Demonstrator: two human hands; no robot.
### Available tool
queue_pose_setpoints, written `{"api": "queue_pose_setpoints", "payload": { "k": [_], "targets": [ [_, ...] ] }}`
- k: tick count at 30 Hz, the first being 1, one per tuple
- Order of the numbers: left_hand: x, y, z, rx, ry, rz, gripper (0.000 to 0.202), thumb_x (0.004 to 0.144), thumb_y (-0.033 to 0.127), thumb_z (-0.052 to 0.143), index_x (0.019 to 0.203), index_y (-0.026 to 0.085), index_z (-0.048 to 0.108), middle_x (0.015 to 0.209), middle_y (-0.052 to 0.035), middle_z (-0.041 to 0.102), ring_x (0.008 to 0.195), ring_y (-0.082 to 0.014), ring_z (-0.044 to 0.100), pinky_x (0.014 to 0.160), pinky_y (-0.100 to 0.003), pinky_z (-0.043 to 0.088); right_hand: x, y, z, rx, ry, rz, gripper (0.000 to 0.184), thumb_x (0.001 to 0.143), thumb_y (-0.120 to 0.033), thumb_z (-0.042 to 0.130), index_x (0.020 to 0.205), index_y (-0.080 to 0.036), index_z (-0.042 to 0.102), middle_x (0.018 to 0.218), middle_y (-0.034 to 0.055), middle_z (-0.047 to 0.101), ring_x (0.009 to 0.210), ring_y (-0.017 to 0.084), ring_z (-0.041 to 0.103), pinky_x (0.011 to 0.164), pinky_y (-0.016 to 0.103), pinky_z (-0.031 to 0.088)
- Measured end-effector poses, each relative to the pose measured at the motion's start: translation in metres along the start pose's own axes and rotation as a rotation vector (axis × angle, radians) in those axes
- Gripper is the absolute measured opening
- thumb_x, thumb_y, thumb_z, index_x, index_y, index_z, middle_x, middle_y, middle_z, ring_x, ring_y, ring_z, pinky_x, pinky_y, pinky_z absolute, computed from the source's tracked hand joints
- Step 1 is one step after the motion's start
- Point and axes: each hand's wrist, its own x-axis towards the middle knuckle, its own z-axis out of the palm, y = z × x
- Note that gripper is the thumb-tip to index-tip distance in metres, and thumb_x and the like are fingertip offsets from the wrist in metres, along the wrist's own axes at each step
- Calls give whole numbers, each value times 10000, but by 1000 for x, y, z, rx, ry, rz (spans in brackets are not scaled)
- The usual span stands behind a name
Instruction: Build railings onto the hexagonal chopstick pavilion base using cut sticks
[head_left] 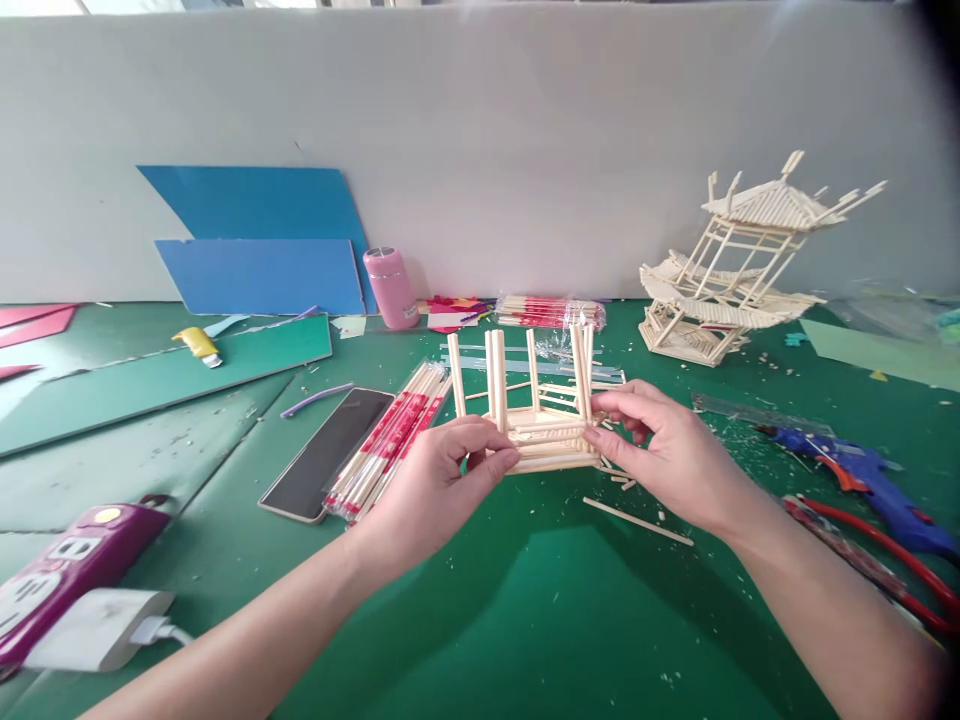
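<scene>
Between my hands is a small wooden-stick model (551, 425), a many-sided base with several upright posts and low stick railings. My left hand (450, 470) pinches its near left edge between thumb and fingers. On the near right corner, by a post, the thumb and fingers of my right hand (660, 445) are closed. Beneath and behind the model lie loose sticks and thin strips. One loose stick (637, 521) rests on the green table in front of my right hand. Fingertips partly hide the model's near corners.
A finished-looking stick pagoda (739, 260) stands at back right. To the right lie a blue glue gun (870, 480) and red-handled pliers (885, 545). At left are packed chopsticks (397, 430), a phone (330, 450), a pink bottle (391, 290) and a purple power strip (82, 560).
</scene>
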Motion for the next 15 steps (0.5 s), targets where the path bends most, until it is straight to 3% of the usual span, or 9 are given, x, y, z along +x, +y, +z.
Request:
{"api": "queue_pose_setpoints", "payload": {
  "k": [9, 12, 15],
  "targets": [
    [5, 4, 2, -10, -3, 2, 141, 845, 219, 518, 767, 163, 621, 763, -7, 595, 706, -128, 525, 647, -249, 420, -2, 6, -9, 110, -11, 13, 252, 857, -336, 473, 1068, -243, 575, 959, 28, 555, 819, 145, 538, 667, 265, 448],
    [7, 1, 2, -20, 0, 14, 143, 849, 234, 517, 771, 171, 620, 769, -2, 599, 709, -127, 523, 646, -249, 419, -6, 11, -11, 179, 57, 63, 261, 867, -323, 454, 1110, -272, 536, 969, 14, 566, 867, 142, 536, 731, 269, 443],
    [7, -1, 2, -35, 1, 9, 143, 849, 250, 518, 785, 175, 622, 764, -2, 602, 699, -130, 523, 631, -252, 421, -14, 20, -14, 237, 171, 128, 200, 859, -278, 448, 1033, -269, 546, 896, 1, 590, 828, 141, 546, 707, 265, 440]
  ]
}}
